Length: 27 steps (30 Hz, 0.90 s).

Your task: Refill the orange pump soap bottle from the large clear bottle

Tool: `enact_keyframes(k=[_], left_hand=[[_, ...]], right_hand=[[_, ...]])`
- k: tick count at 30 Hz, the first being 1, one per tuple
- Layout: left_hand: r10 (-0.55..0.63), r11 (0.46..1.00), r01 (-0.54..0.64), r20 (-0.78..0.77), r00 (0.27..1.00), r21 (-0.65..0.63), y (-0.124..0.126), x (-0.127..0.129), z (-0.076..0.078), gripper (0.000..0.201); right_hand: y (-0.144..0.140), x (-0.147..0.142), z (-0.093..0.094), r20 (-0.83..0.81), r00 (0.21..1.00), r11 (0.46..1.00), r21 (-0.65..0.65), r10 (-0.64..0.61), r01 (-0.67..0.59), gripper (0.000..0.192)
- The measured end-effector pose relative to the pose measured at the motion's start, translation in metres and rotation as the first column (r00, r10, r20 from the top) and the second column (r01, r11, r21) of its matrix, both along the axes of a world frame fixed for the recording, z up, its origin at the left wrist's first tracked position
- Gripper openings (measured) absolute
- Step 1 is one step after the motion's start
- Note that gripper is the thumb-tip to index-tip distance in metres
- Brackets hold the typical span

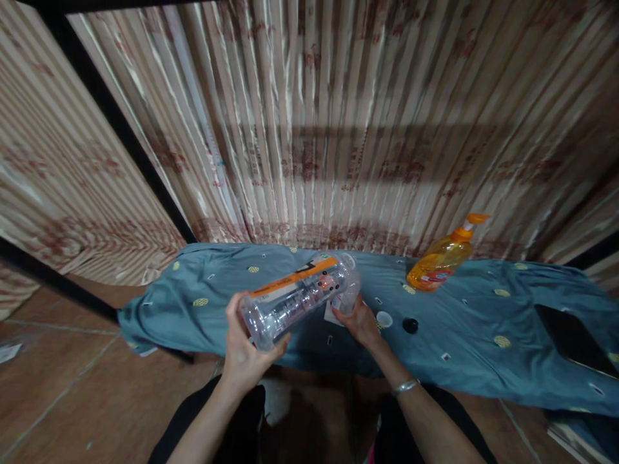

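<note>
My left hand grips the base of a clear bottle, tipped on its side above the table. My right hand holds a small clear container at its mouth. Two caps and an orange soap bottle lie nearby.

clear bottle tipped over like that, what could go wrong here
The clear bottle lies nearly flat, gripped only at its base by the left hand, so it might slip. Its mouth meets a small clear container in the right hand, so contents could miss and wet the blue cloth. The loose caps might roll off.
</note>
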<state>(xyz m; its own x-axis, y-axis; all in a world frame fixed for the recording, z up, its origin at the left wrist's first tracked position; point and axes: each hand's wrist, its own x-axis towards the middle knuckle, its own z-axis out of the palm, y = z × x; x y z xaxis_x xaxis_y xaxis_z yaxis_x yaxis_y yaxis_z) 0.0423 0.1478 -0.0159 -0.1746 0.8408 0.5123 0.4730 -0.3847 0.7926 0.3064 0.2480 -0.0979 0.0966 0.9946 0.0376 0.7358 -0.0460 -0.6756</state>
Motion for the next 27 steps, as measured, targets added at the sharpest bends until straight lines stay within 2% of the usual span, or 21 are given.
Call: enact_keyframes(k=[5, 8, 14, 22, 27], left_hand=[[0.034, 0.998, -0.032, 0.041, 0.999, -0.044, -0.007, 0.006, 0.003, 0.093], [0.046, 0.997, -0.042, 0.064, 0.997, -0.070, -0.008, 0.008, 0.003, 0.092], [0.077, 0.992, -0.067, 0.092, 0.993, -0.104, -0.008, 0.012, 0.003, 0.090], [0.186, 0.983, -0.182, 0.189, 0.964, -0.036, -0.014, 0.035, 0.007, 0.084], [0.128, 0.990, -0.117, 0.162, 0.978, -0.071, -0.010, 0.021, 0.003, 0.091]], right_hand=[[0.002, 0.001, -0.010, 0.000, 1.000, 0.998, 0.056, 0.013, -0.013, 0.058], [0.002, 0.002, -0.010, -0.006, 1.000, 0.998, 0.058, 0.028, -0.028, 0.062], [0.001, 0.001, -0.007, 0.002, 1.000, 0.999, 0.032, 0.021, -0.021, 0.057], [0.004, 0.002, -0.015, -0.011, 0.999, 0.998, 0.059, 0.038, -0.037, 0.059], [0.005, 0.003, -0.018, 0.006, 0.999, 0.997, 0.069, 0.035, -0.035, 0.057]])
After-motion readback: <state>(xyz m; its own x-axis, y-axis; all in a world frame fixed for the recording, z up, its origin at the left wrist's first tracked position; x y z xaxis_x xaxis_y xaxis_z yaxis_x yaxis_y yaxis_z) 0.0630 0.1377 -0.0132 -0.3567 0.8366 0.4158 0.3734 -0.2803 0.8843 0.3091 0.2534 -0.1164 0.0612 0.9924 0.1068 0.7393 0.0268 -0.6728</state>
